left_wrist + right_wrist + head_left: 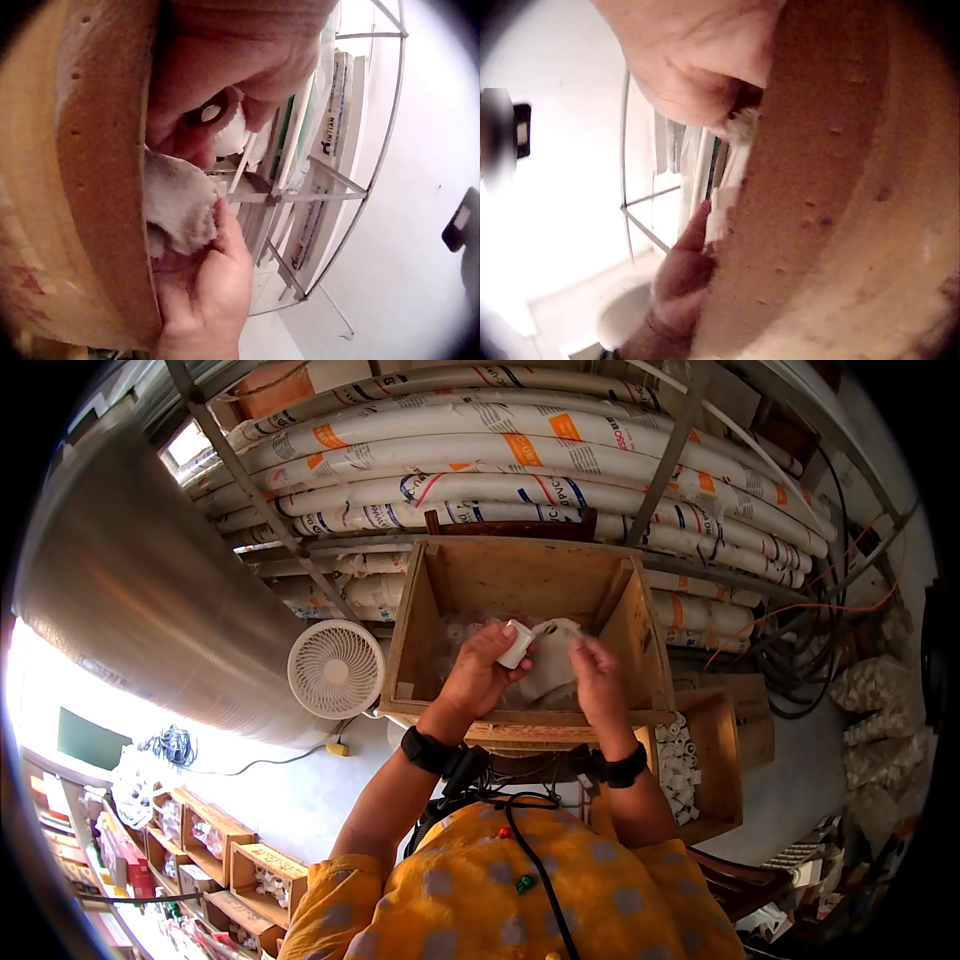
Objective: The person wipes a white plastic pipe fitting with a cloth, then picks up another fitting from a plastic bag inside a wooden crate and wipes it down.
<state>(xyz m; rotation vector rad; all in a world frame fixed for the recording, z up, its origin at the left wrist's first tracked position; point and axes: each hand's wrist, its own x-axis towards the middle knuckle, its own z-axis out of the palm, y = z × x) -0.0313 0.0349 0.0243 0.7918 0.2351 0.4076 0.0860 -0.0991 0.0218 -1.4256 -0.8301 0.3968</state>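
Note:
My left hand (477, 675) grips a short white plastic pipe fitting (516, 644) over a wooden box (540, 575). A greyish-white cloth (550, 670) hangs beside the fitting, its upper edge near the fitting's end. My right hand (600, 678) pinches the cloth's right side. Seen from the left wrist, the fitting (231, 135) shows its round opening between the left fingers, and the right thumb lies along the rag's edge. In the right wrist view the box wall (817, 195) hides much of both hands' work.
Clear plastic bags lie inside the box. A round white fan (336, 670) stands to its left. At the right, a lower wooden crate (722, 760) holds many white fittings (678, 765). Behind, wrapped pipes (480, 450) lie on a metal rack (668, 455). A black cable (525, 840) hangs over my shirt.

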